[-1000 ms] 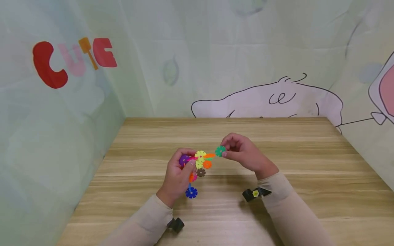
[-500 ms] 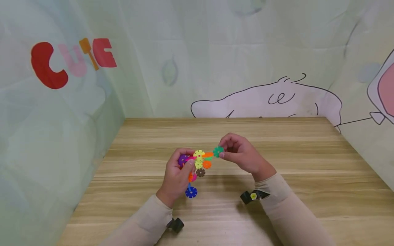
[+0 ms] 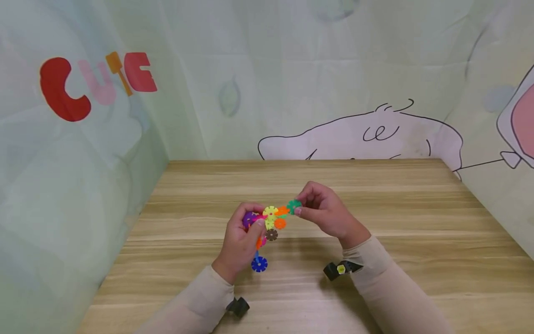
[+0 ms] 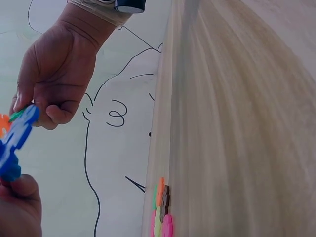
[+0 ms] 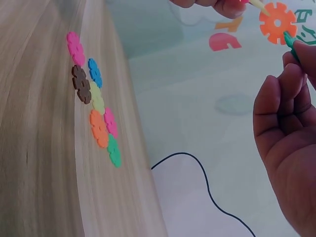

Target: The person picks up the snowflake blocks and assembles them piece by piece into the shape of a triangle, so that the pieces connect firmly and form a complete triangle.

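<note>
Green plastic is what your right hand (image 3: pixel 327 211) has hold of: a small notched green disc (image 3: pixel 294 206), pinched between thumb and fingers (image 3: pixel 308 200) and held against the orange disc (image 3: pixel 282 211) at the right edge of the cluster. From the right wrist view you can see the green disc's edge meeting the orange one; whether it sits in a slot cannot be told.

Your left hand (image 3: pixel 241 239) grips the cluster of discs (image 3: pixel 269 218) from its left side, fingers curled around the purple and pink pieces, thumb across the front. The cluster is held in the air above the middle of the counter (image 3: pixel 417 222), not touching it. Its parts in the head view: a yellow disc (image 3: pixel 270 212) at the top centre, a second orange piece just below it, a brown disc (image 3: pixel 272 234) lower down, and a blue disc (image 3: pixel 259 264) at the bottom, below your left hand.

Both forearms wear beige sleeves (image 3: pixel 388 283), each with a black wrist camera mount (image 3: pixel 339 269).

The counter is light wood with grain running left to right. Pale printed fabric (image 3: pixel 104 139) hangs on three sides, with red and pink lettering on the left panel and a cartoon outline behind.
</note>
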Demonstrator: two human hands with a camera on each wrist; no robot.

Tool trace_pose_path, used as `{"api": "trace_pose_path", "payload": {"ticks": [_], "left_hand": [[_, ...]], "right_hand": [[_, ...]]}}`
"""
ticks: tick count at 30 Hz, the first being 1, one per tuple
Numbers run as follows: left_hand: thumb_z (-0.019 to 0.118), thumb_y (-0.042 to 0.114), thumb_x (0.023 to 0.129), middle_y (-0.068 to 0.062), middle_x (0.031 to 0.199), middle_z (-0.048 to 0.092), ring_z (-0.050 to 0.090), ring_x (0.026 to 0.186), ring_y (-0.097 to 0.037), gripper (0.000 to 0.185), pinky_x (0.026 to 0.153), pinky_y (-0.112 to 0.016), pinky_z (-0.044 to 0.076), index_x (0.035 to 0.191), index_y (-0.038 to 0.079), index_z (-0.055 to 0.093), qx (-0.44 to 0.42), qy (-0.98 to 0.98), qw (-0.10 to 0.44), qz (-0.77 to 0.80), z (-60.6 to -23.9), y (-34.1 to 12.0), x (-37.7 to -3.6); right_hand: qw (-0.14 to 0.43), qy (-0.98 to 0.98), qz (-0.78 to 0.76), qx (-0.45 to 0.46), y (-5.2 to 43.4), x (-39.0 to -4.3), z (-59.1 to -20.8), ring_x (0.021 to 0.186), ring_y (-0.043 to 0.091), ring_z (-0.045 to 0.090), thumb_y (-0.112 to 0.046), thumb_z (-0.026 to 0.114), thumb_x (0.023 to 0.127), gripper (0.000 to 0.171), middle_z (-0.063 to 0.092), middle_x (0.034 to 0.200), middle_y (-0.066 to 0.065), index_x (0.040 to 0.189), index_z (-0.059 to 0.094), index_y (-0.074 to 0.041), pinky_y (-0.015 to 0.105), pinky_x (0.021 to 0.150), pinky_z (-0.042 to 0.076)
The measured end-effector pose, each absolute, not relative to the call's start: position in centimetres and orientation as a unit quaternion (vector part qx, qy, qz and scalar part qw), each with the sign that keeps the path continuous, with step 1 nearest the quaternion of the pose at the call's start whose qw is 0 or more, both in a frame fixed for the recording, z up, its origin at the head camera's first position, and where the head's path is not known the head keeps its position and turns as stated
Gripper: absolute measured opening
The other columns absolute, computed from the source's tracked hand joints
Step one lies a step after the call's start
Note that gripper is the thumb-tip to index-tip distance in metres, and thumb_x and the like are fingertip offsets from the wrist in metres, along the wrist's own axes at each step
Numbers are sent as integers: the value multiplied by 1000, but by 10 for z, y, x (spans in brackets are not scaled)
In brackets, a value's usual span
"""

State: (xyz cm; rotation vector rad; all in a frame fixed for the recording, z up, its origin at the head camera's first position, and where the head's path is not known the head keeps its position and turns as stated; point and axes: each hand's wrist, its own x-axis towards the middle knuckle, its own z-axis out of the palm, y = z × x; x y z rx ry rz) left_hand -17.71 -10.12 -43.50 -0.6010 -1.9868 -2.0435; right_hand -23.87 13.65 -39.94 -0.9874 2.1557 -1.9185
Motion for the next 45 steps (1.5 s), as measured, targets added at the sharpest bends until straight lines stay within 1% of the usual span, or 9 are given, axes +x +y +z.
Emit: {"api": "trace_pose_path", "payload": {"ticks": [3, 12, 16, 19, 22, 26, 30, 35, 45], "left_hand": [[50, -4, 104, -9, 86, 55, 55, 70, -24, 22, 60, -21, 55, 125, -1, 54, -208, -679, 113, -695, -435, -102, -177], [49, -6, 103, -7, 85, 56, 55, 69, -13, 22, 57, -24, 55, 123, -4, 54, -219, -673, 122, -696, -439, -103, -180], [49, -7, 102, -6, 84, 56, 55, 67, -17, 22, 56, -23, 54, 123, -4, 54, -223, -671, 128, -695, -440, -104, -181], [50, -7, 101, -7, 82, 56, 55, 66, -22, 21, 56, -23, 54, 121, -5, 55, -228, -669, 132, -695, -441, -104, -182], [50, -8, 101, -8, 81, 56, 55, 65, -22, 20, 55, -25, 55, 120, -7, 55, -235, -662, 135, -699, -442, -105, -183], [49, -10, 100, -11, 77, 56, 54, 63, -18, 20, 52, -28, 54, 119, -9, 55, -242, -653, 142, -704, -444, -105, -184], [49, -11, 100, -12, 76, 55, 54, 61, -21, 20, 51, -28, 54, 119, -10, 55, -242, -648, 145, -708, -444, -104, -184], [50, -11, 99, -10, 77, 56, 53, 62, -22, 20, 52, -27, 54, 119, -9, 55, -236, -651, 150, -706, -445, -103, -183], [51, -11, 99, -12, 76, 56, 54, 62, -15, 20, 52, -26, 54, 118, -10, 55, -232, -649, 163, -706, -446, -102, -182]], "right_hand": [[39, 705, -627, -329, 135, -237, -399, 81, 16, 67, 10, 68, 95, 14, 69, 94, 0, 106, 61, 4, 26, 76, 62], [36, 713, -619, -328, 134, -235, -398, 79, 18, 66, 10, 68, 94, 14, 68, 93, 3, 103, 61, 3, 25, 73, 62], [35, 714, -612, -340, 134, -236, -399, 80, 23, 68, 9, 69, 95, 13, 70, 96, 11, 102, 60, 3, 27, 74, 62], [37, 716, -604, -348, 134, -236, -399, 80, 20, 68, 9, 69, 95, 12, 70, 98, 18, 101, 60, 2, 26, 74, 62], [44, 719, -599, -350, 135, -237, -398, 79, 16, 67, 9, 69, 95, 13, 68, 98, 20, 101, 60, 1, 25, 72, 61], [54, 720, -599, -346, 134, -237, -398, 79, 15, 65, 10, 68, 95, 14, 68, 96, 12, 101, 60, 1, 24, 71, 60], [50, 718, -600, -349, 134, -236, -398, 78, 14, 64, 12, 67, 94, 14, 67, 94, 5, 100, 59, 2, 23, 71, 59], [44, 714, -603, -353, 133, -236, -400, 78, 14, 64, 13, 66, 95, 14, 67, 94, 5, 100, 59, 3, 23, 71, 59], [33, 716, -606, -346, 130, -233, -400, 78, 13, 64, 13, 67, 94, 15, 66, 95, 21, 100, 58, 2, 23, 71, 59]]}}
